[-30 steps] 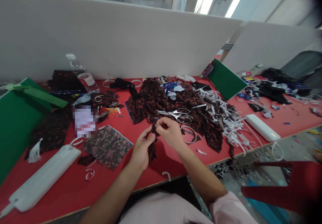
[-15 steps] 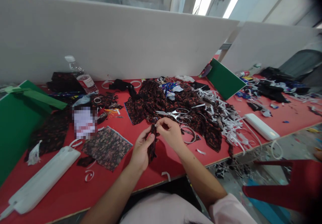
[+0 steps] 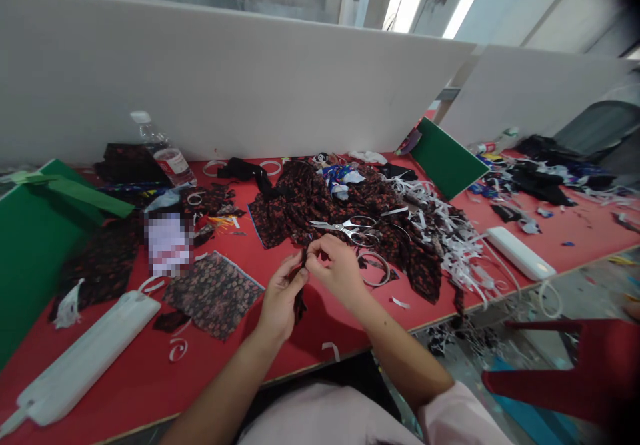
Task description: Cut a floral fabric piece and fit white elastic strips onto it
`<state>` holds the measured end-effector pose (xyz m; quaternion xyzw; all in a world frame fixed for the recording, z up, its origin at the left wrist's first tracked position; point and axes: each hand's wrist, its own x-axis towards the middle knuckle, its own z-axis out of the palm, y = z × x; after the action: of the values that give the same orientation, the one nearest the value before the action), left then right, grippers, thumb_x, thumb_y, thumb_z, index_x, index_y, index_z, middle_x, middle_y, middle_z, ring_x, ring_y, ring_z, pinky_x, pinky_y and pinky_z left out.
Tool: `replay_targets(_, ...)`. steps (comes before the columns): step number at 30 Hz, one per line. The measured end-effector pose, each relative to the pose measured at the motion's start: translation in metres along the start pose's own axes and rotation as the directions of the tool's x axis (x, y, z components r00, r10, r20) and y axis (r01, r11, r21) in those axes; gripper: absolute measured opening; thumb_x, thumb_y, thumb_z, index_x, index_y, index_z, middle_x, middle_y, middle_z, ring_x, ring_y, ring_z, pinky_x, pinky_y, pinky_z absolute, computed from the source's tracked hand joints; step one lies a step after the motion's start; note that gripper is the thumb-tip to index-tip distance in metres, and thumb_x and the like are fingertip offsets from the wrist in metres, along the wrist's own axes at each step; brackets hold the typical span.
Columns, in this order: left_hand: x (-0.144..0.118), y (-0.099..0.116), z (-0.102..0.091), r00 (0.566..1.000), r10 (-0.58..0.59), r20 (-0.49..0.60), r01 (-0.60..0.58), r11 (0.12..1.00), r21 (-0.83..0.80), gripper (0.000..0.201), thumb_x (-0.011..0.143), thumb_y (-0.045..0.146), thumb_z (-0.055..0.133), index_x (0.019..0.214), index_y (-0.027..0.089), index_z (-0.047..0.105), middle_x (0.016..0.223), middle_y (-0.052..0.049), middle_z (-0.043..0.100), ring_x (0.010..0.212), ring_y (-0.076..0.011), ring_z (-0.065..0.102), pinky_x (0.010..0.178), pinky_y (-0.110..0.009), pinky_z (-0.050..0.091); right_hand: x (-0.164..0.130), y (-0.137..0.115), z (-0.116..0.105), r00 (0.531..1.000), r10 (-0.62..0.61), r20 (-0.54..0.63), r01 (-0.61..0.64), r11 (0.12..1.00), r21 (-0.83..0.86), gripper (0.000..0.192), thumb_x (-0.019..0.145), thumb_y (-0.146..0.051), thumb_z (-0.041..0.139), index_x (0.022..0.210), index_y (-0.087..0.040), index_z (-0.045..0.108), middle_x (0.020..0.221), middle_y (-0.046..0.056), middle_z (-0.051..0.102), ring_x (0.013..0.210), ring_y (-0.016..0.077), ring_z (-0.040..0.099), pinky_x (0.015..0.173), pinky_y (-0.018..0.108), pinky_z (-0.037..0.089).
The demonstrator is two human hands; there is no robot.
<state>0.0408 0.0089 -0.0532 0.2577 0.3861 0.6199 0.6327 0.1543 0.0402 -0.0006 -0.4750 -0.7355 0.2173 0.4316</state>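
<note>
Between my hands is a small strip of dark floral fabric (image 3: pixel 300 306), its lower end hanging below my left palm. My left hand (image 3: pixel 281 296) is closed on this strip, thumb on top. The fingertips of my right hand (image 3: pixel 336 270) pinch the strip's upper end, close to my left fingers; exactly what they grip is hidden. Just beyond my hands, metal scissors (image 3: pixel 345 227) lie with blades partly apart on a heap of dark floral fabric (image 3: pixel 305 198). A pale ring (image 3: pixel 374 281) lies right of my right hand.
On the red table (image 3: pixel 220 378) are a white bar-shaped device (image 3: pixel 90 358), a flat floral piece (image 3: pixel 213 295), a plastic bottle (image 3: pixel 173 163) and white scraps (image 3: pixel 463 258). Green boards (image 3: pixel 447 158) stand at both sides. A white partition (image 3: pixel 240 85) closes the back; a red stool (image 3: pixel 565 365) is at right.
My right fingertips have moved slightly left and closer to my left fingers. Less of the fabric strip shows now, as it has turned or folded between my hands.
</note>
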Motion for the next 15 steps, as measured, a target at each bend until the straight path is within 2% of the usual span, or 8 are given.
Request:
replay_targets(3, 0.000, 0.002, -0.001, 0.998, 0.041, 0.038, -0.043, 0.998, 0.042, 0.032, 0.066, 0.023, 0.072, 0.098, 0.025, 0.068, 0.120, -0.002, 0.061, 0.115, -0.0189, 0.051, 0.100, -0.031, 0.036, 0.001, -0.004, -0.004, 0.994, -0.111, 0.013, 0.112, 0.988, -0.107, 0.009, 0.071, -0.011, 0.050, 0.066, -0.018, 0.053, 0.069, 0.001, 0.052, 0.070, 0.0138, 0.048, 0.067, 0.025, 0.037)
replay_targets(6, -0.002, 0.006, 0.000, 0.998, 0.031, 0.052, -0.032, 0.999, 0.026, 0.032, 0.067, 0.024, 0.072, 0.098, 0.025, 0.068, 0.118, -0.003, 0.061, 0.111, -0.0182, 0.054, 0.095, -0.029, 0.040, 0.002, -0.008, -0.007, 0.991, -0.130, 0.023, 0.132, 0.985, -0.115, 0.010, 0.070, -0.010, 0.049, 0.066, -0.018, 0.053, 0.070, 0.001, 0.052, 0.070, 0.0139, 0.048, 0.066, 0.025, 0.037)
replay_targets(11, -0.005, 0.014, 0.007, 0.992, -0.048, 0.117, 0.055, 0.997, -0.059, 0.029, 0.071, 0.028, 0.069, 0.099, 0.024, 0.065, 0.107, -0.003, 0.065, 0.094, -0.0165, 0.062, 0.084, -0.029, 0.048, 0.005, -0.006, -0.005, 0.997, 0.074, -0.015, -0.072, 0.993, 0.097, 0.010, 0.072, -0.014, 0.048, 0.067, -0.018, 0.054, 0.066, -0.001, 0.053, 0.062, 0.0112, 0.048, 0.057, 0.021, 0.036)
replay_targets(15, -0.007, 0.016, 0.009, 0.985, -0.105, 0.140, 0.117, 0.990, -0.078, 0.032, 0.071, 0.032, 0.068, 0.102, 0.026, 0.061, 0.112, -0.004, 0.063, 0.092, -0.0182, 0.064, 0.084, -0.033, 0.049, 0.005, 0.005, -0.002, 0.982, 0.177, -0.067, -0.168, 0.978, 0.123, 0.009, 0.073, -0.017, 0.049, 0.066, -0.018, 0.054, 0.065, -0.001, 0.054, 0.060, 0.0113, 0.048, 0.056, 0.022, 0.037)
